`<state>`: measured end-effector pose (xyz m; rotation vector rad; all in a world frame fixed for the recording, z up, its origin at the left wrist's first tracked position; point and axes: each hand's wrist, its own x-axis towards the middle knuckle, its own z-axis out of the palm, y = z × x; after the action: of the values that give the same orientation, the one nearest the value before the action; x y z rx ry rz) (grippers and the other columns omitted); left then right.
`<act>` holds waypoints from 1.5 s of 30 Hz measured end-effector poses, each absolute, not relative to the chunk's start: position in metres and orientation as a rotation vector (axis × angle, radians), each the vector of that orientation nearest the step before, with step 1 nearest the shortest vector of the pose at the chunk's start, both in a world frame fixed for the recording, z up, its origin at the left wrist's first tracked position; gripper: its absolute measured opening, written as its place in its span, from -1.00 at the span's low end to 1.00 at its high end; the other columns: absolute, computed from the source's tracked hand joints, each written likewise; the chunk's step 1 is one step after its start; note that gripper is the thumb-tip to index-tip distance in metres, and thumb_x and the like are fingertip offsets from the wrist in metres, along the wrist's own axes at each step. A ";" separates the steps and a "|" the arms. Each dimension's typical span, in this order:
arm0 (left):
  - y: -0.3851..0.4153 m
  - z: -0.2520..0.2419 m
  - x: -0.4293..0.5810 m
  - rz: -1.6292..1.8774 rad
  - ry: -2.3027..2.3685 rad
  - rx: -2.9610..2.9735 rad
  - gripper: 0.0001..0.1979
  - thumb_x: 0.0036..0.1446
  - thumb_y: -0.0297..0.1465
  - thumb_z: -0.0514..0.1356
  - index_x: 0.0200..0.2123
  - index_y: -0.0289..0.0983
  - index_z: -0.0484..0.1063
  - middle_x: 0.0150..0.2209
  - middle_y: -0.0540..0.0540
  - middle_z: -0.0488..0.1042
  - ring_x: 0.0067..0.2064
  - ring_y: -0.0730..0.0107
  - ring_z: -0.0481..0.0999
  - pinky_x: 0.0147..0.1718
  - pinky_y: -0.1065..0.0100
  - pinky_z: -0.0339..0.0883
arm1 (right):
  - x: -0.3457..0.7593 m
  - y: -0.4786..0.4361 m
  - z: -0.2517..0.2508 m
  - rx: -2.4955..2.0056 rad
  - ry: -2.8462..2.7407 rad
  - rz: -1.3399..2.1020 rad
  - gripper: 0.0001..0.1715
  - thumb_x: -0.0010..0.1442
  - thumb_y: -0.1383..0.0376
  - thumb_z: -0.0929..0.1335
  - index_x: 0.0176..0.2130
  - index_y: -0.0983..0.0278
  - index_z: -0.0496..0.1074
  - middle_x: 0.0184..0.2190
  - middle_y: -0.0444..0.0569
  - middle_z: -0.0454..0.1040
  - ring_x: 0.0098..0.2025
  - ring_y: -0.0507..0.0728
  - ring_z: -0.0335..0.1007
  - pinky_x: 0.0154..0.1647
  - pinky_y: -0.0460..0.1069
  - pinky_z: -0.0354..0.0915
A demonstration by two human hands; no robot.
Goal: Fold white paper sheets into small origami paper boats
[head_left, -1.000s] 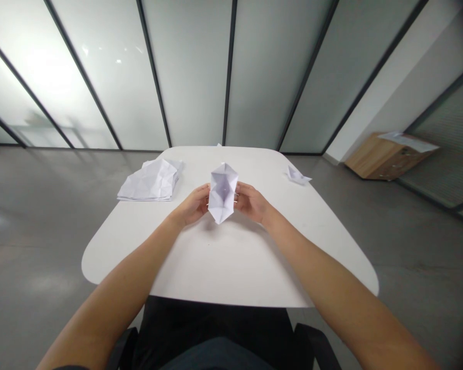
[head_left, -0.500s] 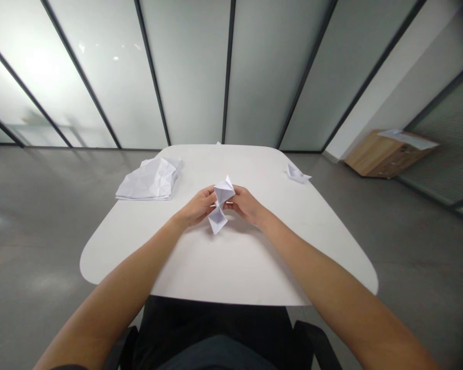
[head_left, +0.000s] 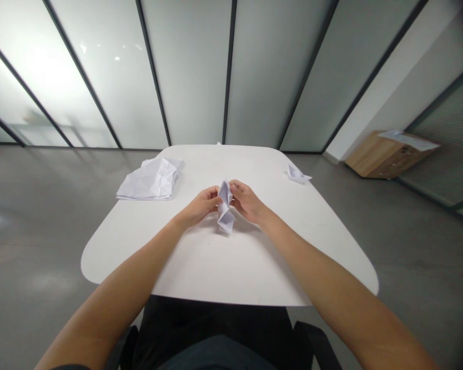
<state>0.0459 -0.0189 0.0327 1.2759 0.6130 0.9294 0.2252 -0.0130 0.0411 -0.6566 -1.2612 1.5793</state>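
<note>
Between my two hands, a little above the middle of the white table (head_left: 200, 257), is a piece of folded white paper (head_left: 226, 221). It has two pointed, hollow sections, one above the other, with a pinched waist between them. My left hand (head_left: 202, 205) grips its left side, fingers curled. On the opposite side my right hand (head_left: 247, 201) pinches the upper right edge between thumb and fingers. Some fingertips are hidden behind the paper.
A stack of creased white paper sheets (head_left: 150, 180) lies at the table's far left. Near the right edge sits a folded paper boat (head_left: 298, 175). A small white paper tip (head_left: 218, 143) shows at the far edge. A wooden cabinet (head_left: 389, 154) stands on the floor at right.
The folded paper has turned and narrowed between my hands, its lower section shifting right. My right hand's thumb and fingers have moved up along its edge. The stack and boat stay put.
</note>
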 end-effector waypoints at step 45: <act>-0.016 0.031 0.052 1.189 0.776 1.037 -0.47 0.05 -0.14 0.45 -0.02 -0.16 0.33 -0.15 0.00 0.52 -0.23 0.44 0.53 -0.28 0.41 0.39 | 0.215 -0.007 0.029 -0.881 -1.206 1.302 -0.52 0.02 -0.04 0.55 -0.32 0.18 0.35 -0.38 -0.18 0.42 -0.34 0.08 0.36 -0.31 -0.01 0.35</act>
<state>0.0520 -0.0159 0.0309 1.0368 0.7758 1.1887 0.2150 -0.0071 0.0293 -0.8809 -1.2058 1.3022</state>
